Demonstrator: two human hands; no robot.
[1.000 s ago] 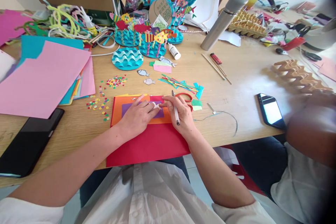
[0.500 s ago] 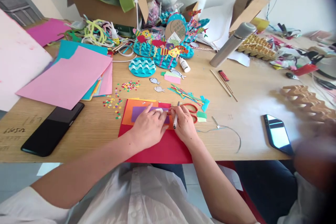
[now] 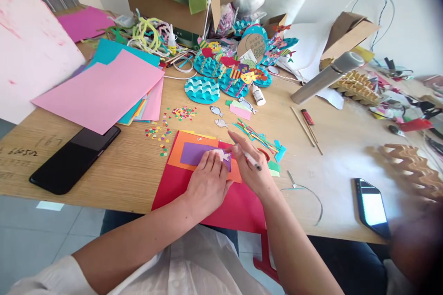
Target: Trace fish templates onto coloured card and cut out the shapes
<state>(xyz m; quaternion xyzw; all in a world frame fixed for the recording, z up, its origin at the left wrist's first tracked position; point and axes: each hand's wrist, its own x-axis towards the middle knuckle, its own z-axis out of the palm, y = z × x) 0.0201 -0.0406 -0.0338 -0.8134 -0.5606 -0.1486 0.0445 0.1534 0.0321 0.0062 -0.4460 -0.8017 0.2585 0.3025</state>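
Observation:
My left hand (image 3: 210, 182) lies flat, fingers stretched out, on a purple paper strip (image 3: 192, 153). Its fingertips press a white fish cutout (image 3: 225, 155), whose tail shows past them. Under the strip are an orange sheet (image 3: 176, 151) and a larger red sheet (image 3: 238, 212). Just right of the cutout, my right hand (image 3: 258, 173) holds a white pen (image 3: 249, 158) with a dark end, its index finger extended near the fish tail. Behind that hand, red-orange scissors (image 3: 265, 153) are mostly hidden.
Confetti dots (image 3: 159, 132), grey fish cutouts (image 3: 216, 111) and thin paper strips (image 3: 258, 133) lie beyond the sheets. A black phone (image 3: 74, 161) is at left, another phone (image 3: 372, 207) at right. A steel flask (image 3: 325, 78) stands behind. Part of another person blurs at far right.
My view has shifted, so the table appears turned. My right hand has drawn back from my left fingertips with the pen, uncovering the fish tail. My left hand stays on the paper.

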